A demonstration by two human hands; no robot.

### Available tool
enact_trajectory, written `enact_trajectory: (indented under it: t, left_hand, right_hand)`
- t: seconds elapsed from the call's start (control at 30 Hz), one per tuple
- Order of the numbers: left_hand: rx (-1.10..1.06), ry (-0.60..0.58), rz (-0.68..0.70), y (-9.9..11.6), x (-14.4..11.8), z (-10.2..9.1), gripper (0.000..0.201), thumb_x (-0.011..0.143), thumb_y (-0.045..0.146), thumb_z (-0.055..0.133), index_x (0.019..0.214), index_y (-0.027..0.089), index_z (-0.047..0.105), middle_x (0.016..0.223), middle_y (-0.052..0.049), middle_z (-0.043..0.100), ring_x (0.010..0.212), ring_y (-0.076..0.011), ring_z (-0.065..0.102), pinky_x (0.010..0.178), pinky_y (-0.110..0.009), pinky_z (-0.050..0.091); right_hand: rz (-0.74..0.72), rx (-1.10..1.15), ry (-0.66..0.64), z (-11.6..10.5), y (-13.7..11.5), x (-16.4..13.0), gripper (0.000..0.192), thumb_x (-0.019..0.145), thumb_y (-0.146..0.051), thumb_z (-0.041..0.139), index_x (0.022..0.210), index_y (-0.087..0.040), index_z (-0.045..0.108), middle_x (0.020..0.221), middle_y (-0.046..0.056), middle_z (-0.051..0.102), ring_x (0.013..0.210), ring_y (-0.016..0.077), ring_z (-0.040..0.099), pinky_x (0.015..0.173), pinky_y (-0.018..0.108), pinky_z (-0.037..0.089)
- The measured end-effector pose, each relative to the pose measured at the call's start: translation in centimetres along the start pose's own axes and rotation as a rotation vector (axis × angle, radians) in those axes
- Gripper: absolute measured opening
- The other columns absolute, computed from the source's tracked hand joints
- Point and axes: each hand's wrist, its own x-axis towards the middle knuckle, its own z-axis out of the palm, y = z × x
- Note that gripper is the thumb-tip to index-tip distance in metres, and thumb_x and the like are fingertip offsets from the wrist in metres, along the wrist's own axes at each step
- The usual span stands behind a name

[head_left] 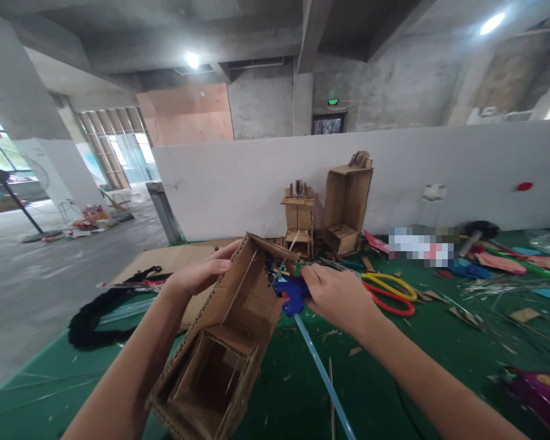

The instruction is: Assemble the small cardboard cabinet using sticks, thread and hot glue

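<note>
My left hand (205,270) is closed on the left side of a tall, open-fronted cardboard box (250,293), which is tilted over the table with its top away from me. A smaller square compartment (215,373) is built into its lower end. My right hand (337,294) grips a blue hot glue gun (292,296); some of its fingers are hidden. A long, pale blue glue stick (318,360) sticks out of the gun toward me. The gun is near the upper right part of the box, and I cannot tell whether its nozzle touches the cardboard.
Two cardboard structures (348,205) stand against the white partition. Red-and-yellow-handled scissors (396,293) lie right of my right hand. A black fuzzy strip (85,330) curves at the left, and a purple tool (538,391) sits at the right. Scraps and sticks litter the green tabletop (297,391).
</note>
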Motion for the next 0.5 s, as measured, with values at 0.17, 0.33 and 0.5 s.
enact_trajectory:
  t: [0.17,0.33,0.5]
  left_hand:
    - [0.026,0.013,0.040,0.1,-0.1,-0.3,0.079,0.069,0.052,0.063,0.138,0.022,0.040,0.140,-0.007,0.047,0.132,-0.0362,0.033,0.107,-0.041,0.033]
    - [0.028,0.108,0.061,0.2,-0.6,-0.7,0.081,0.069,0.050,0.064,0.140,0.025,0.034,0.138,-0.007,0.049,0.129,-0.0356,0.038,0.100,-0.040,0.041]
    - [0.074,0.148,0.103,1.0,-0.7,-0.7,0.078,0.071,0.038,0.069,0.137,0.033,0.028,0.132,-0.006,0.051,0.119,-0.0294,0.049,0.094,-0.040,0.044]
  right_hand:
    - [-0.042,-0.020,0.121,0.7,0.5,-0.2,0.019,0.079,-0.021,0.057,0.096,-0.013,0.057,0.081,0.007,0.064,0.075,0.0200,0.063,0.050,0.028,0.033]
    - [-0.122,-0.043,0.285,2.2,2.2,-0.5,0.035,0.075,-0.017,0.057,0.109,-0.010,0.057,0.086,0.009,0.066,0.077,0.0208,0.062,0.052,0.028,0.034]
    - [-0.021,-0.030,0.193,2.4,3.8,-0.6,0.037,0.075,-0.018,0.055,0.112,-0.011,0.057,0.088,0.010,0.068,0.079,0.0233,0.063,0.053,0.029,0.036]
